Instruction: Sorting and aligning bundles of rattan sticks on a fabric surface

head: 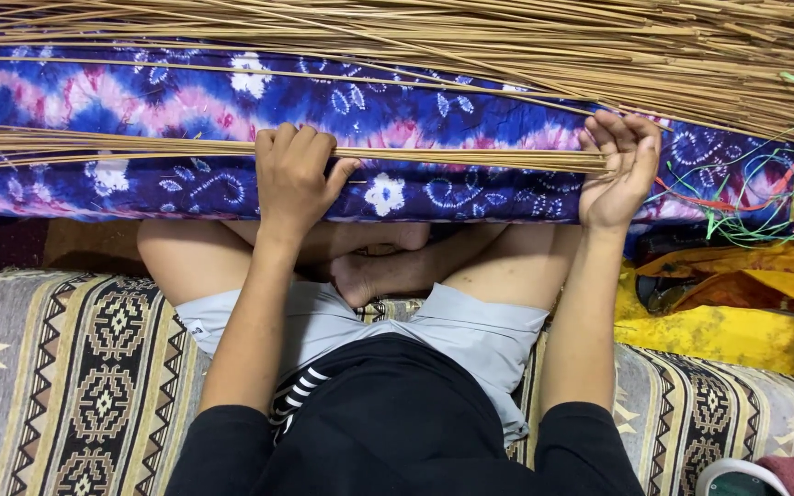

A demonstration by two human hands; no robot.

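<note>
Stick bundle (186,147) gripped by both closed hands (294,179) (619,170).

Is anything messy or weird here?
A little. The coloured threads at the right lie in a loose tangle over the tie-dye cloth. The big stick pile fans out unevenly, while the bundle of sticks held by the left hand and right hand lies straight.

head-worn camera, looking steeply down, close over lap

A patterned woven rug (75,367) covers the floor (geometric bands, brown and cream); a purple tie-dye cushion (186,101) lies beyond, yellow cloth (737,331) crumpled alongside.
</note>
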